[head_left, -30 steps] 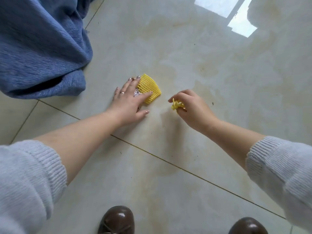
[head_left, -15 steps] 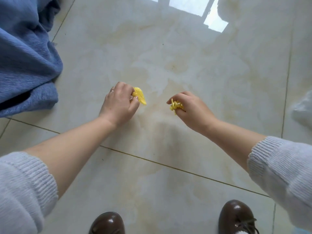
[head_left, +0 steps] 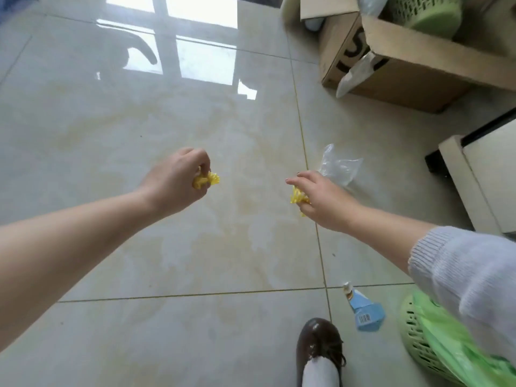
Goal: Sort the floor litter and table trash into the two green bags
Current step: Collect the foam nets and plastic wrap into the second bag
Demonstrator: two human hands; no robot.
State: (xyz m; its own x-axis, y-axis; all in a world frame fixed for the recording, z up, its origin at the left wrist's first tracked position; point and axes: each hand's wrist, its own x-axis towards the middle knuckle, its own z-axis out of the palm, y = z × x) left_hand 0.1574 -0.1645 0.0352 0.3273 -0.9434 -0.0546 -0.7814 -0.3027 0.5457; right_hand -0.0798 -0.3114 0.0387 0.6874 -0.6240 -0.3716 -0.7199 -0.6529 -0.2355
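The left hand is gripping a crumpled yellow foam net in curled fingers, held above the tiled floor. The right hand is clutching a second yellow scrap under its palm, forefinger extended, just beside a clear plastic wrapper lying on the floor. A green bag is lining a green basket at lower right, near a blue carton.

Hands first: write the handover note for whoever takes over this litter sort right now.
Left hand: grips a crumpled yellow foam net, lifted off the floor.
Right hand: holds a second yellow net scrap, fingers partly extended.
On the floor: clear plastic wrapper just beyond the right hand; blue carton near the brown shoe.
Green bag lines a basket at lower right.
Done: both yellow pieces picked up.
Left: bag them, then collect wrapper and carton.
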